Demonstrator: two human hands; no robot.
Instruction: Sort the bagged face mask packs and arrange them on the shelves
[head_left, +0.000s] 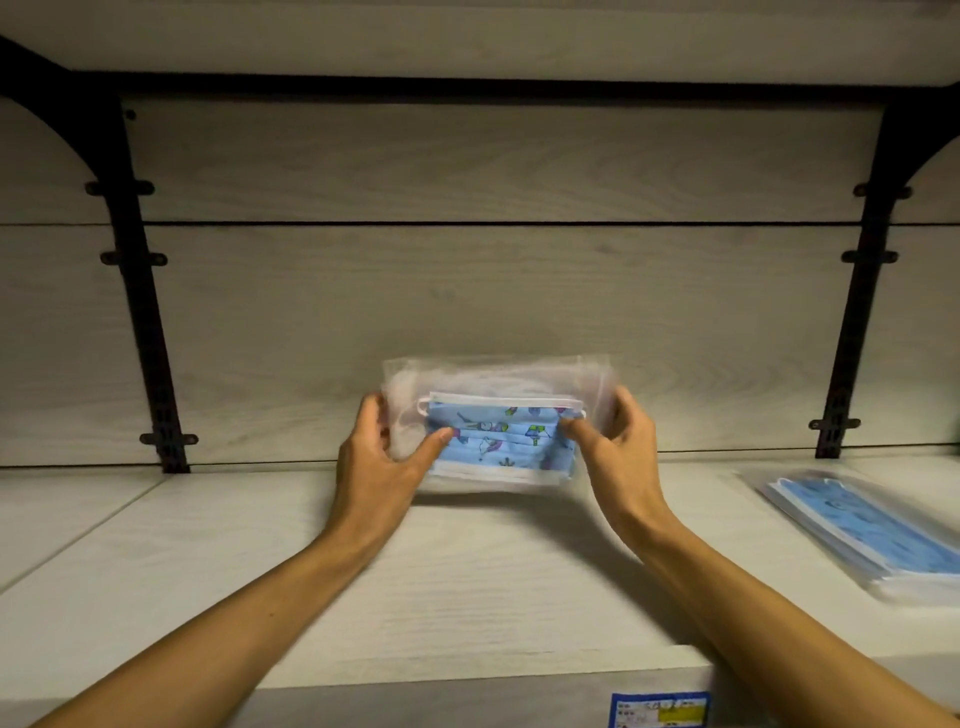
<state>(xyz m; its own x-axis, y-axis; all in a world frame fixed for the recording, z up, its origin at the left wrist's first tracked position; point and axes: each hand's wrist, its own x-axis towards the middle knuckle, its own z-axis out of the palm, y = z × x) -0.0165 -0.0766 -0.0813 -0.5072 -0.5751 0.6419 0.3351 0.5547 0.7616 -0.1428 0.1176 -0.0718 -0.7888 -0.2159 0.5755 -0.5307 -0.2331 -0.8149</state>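
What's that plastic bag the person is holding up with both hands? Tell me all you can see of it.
The bag is a clear, slightly crinkled plastic pouch holding a flat stack of pleated blue face masks printed with small colourful figures, edged in white with white ear loops. It is held upright, facing the camera, near the back of the pale wooden shelf. The left hand and the right hand each pinch one side, thumbs in front. Whether its bottom edge touches the shelf is unclear.
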